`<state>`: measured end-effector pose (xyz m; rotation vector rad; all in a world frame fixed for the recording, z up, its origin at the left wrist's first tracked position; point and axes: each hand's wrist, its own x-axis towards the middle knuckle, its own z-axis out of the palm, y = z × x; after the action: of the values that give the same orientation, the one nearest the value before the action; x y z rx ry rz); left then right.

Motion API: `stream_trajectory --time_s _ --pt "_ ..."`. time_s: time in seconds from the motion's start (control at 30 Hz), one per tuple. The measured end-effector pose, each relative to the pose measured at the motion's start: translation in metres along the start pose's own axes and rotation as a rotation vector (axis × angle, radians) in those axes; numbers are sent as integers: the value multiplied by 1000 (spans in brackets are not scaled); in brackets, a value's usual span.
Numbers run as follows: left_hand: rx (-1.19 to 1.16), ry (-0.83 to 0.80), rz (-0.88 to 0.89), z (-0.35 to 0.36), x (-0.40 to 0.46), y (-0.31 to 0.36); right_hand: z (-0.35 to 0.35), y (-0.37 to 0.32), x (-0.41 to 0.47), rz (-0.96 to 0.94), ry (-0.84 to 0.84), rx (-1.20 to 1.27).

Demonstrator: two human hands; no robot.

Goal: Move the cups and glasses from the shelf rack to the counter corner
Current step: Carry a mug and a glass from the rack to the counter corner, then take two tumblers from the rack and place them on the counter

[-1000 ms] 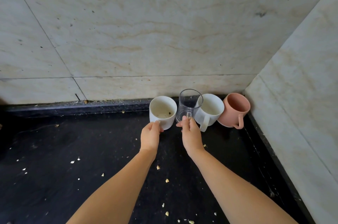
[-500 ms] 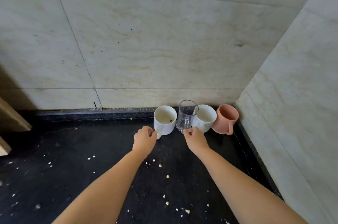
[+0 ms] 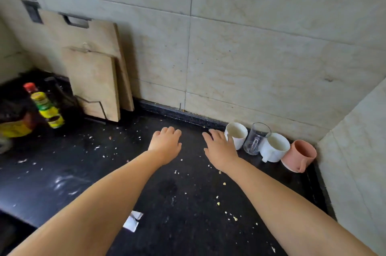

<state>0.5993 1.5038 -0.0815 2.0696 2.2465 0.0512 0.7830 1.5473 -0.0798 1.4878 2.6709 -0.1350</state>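
Note:
Four vessels stand in a row in the right corner of the black counter (image 3: 171,203): a white cup (image 3: 237,133), a clear glass mug (image 3: 255,139), a second white mug (image 3: 275,148) and a pink mug (image 3: 298,156) nearest the side wall. My right hand (image 3: 219,149) hovers just left of the first white cup, fingers spread, holding nothing. Further left, my left hand (image 3: 166,144) is over bare counter with its fingers apart and empty. The shelf rack is out of view.
Two wooden cutting boards (image 3: 94,76) lean on the back wall at left. Sauce bottles (image 3: 45,107) and a yellow packet (image 3: 14,128) crowd the far left. Crumbs dot the counter, and a white paper scrap (image 3: 132,221) lies near the front edge.
Both hands let go of the white cup and the glass mug and drew back to the left. My view swung left, bringing the cutting boards and bottles into sight.

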Motion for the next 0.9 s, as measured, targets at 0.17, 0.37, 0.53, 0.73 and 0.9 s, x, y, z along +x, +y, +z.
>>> stream_trajectory --time_s 0.17,0.37,0.53,0.73,0.9 --pt "-5 14 -256 -1 -86 -54 -3 -77 -6 -255 0 -46" --pt "25 32 -528 -5 -201 -110 -5 -182 -27 -536 -11 -100" --pt "17 75 -751 -12 -312 -139 -5 -274 -69 -761 27 -169" --pt "14 132 -971 -10 -454 -151 2 -370 -155 -958 36 -169" --pt "45 92 -1138 4 -627 -138 33 -463 -279 -1117 -3 -191"
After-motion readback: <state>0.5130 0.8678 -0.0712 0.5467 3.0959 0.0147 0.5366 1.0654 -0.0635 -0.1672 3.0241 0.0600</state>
